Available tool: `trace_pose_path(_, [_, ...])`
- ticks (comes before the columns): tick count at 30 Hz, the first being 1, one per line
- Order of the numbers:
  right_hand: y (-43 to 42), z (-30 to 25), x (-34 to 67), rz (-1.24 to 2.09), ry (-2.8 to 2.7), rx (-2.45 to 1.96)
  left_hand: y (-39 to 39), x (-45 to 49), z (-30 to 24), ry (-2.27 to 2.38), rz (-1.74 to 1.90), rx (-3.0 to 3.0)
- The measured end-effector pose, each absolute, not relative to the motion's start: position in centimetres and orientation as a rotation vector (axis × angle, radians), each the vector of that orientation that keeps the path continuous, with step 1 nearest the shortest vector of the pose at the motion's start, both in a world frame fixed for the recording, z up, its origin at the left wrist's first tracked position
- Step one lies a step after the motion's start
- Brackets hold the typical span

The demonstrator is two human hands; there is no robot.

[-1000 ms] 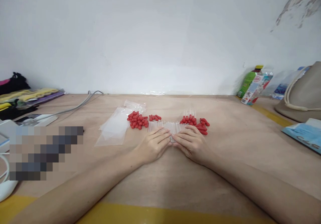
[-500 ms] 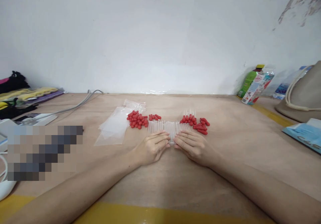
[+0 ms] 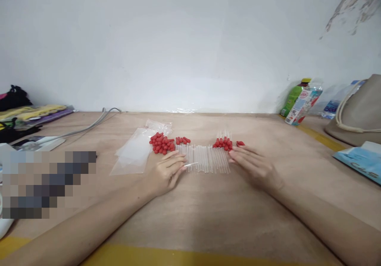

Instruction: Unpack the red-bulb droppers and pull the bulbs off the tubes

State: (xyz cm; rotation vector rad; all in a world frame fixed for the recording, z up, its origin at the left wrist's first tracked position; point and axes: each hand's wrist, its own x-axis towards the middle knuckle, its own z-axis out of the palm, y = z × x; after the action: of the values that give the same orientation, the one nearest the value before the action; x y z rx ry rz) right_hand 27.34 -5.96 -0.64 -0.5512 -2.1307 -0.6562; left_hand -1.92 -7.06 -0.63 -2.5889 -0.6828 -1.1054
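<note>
A row of several clear glass tubes (image 3: 206, 159) lies side by side on the wooden table (image 3: 208, 210). My left hand (image 3: 165, 172) rests at the row's left end, fingers pinched on one clear tube (image 3: 190, 164) that sticks out to the right. My right hand (image 3: 256, 164) lies flat at the row's right end, fingers stretched out and apart. A pile of red rubber caps (image 3: 162, 143) sits behind my left hand. A smaller pile of red caps (image 3: 224, 143) sits behind the tubes, partly hidden by my right fingers.
Clear plastic bags (image 3: 133, 151) lie left of the caps. A grey cable (image 3: 86, 128) runs to the back wall. Bottles (image 3: 300, 101), a beige bag (image 3: 360, 115) and a blue packet (image 3: 361, 160) stand at the right. Folded cloths (image 3: 29, 113) lie far left.
My hands have drawn apart from the middle of the tube row to its two ends, uncovering the tubes. My left hand now holds one tube.
</note>
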Motion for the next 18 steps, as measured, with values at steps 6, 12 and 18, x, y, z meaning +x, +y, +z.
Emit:
trace_pose_path(6, [-3.6, -0.4, 31.2, -0.441, -1.709, -1.176, -6.8, -1.6, -0.4, -0.914, -1.090, -2.522])
trace_pose_path(12, [-2.2, -0.4, 32.8, 0.127, -1.558, -1.497, -6.1, 1.0, -0.4, -0.976, -0.892, -2.556])
trace_pose_path(18, [-2.6, -0.3, 32.0, 0.753, -1.394, -1.690, -5.4, 4.2, 0.4, -1.017, -0.635, -2.507])
